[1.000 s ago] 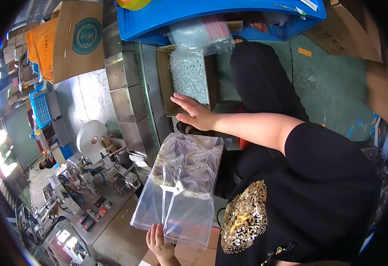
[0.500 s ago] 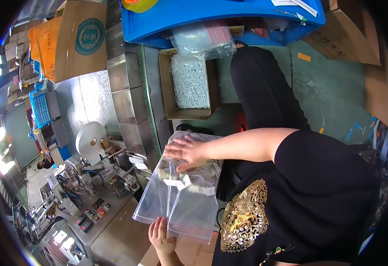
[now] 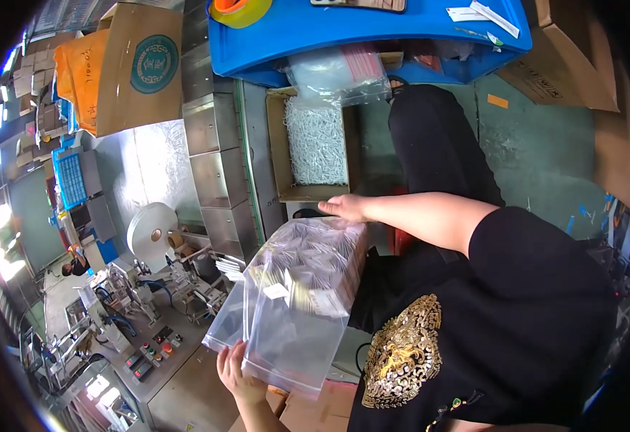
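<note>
A clear zip bag (image 3: 293,353) lies tilted across my lap, with bundled stacks of thin, pale patterned cards or sheets (image 3: 307,252) filling its upper part. My left hand (image 3: 239,374) is closed on the bag's loose mouth edge at the lower end, fingertips over the plastic. At the opposite end, my right hand (image 3: 343,207) reaches over the filled part, its fingers stretched out along the bag's end. A small white label or slip (image 3: 275,291) shows at the stacks' near side.
Beyond the bag stands a cardboard box (image 3: 279,151) of white shredded-looking pieces. A blue table (image 3: 372,21) holds tape, with clear bags (image 3: 329,72) beneath it. Metal drawers (image 3: 218,180) and a bench with machinery (image 3: 149,317) stand at left. Cardboard (image 3: 322,407) lies below.
My right hand has moved off the top of the stacks to the bag's upper end. My left hand has shifted slightly left with the bag mouth, and the filled part now stands higher.
</note>
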`<state>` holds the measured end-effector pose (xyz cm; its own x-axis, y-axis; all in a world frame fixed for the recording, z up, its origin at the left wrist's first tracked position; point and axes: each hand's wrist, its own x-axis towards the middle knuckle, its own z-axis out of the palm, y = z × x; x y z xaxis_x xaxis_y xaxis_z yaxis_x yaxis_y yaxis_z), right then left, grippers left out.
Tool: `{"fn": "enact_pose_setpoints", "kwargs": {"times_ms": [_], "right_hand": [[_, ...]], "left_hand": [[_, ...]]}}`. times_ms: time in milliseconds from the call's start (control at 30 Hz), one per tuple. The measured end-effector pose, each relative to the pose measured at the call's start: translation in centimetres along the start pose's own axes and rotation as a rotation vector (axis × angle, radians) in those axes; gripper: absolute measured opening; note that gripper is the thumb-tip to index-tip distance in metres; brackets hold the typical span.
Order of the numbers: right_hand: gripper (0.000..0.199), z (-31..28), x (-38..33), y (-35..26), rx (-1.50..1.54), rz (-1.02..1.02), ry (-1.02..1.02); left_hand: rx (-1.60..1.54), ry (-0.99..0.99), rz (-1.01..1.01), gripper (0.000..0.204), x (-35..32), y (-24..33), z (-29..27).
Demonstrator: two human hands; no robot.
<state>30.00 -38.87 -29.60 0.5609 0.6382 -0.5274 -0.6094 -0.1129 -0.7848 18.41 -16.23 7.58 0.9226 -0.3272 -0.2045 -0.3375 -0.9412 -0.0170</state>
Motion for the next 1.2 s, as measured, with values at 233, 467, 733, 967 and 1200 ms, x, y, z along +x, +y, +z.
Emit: {"fn": "enact_pose_setpoints", "kwargs": {"times_ms": [233,467,733,967,1200], "right_hand": [[0.080,-4.6,0.0,-3.4,0.718,-0.062,0.395],[0.055,-4.7,1.9,-0.8,0.660,-0.350,0.718],[0.048,-4.4,0.6,-4.0,0.632,-0.305,0.628],[0.029,-7.1,-2.3,-10.5,0.227,-0.603,0.569],[0.025,-7.0,1.8,-20.8,-1.026,-0.554,0.078]], "left_hand": [[0.107,0.101,0.161,0.010,12.3,-0.4,-0.8],[0.125,0.085,0.259,0.017,22.8,0.5,5.8],[0.078,0.079,0.150,0.021,30.5,0.1,18.3],[-0.491,-0.119,-0.215,0.041,26.5,3.0,21.6],[-1.719,-0.183,-0.903,0.039,21.4,1.1,25.1]]}}
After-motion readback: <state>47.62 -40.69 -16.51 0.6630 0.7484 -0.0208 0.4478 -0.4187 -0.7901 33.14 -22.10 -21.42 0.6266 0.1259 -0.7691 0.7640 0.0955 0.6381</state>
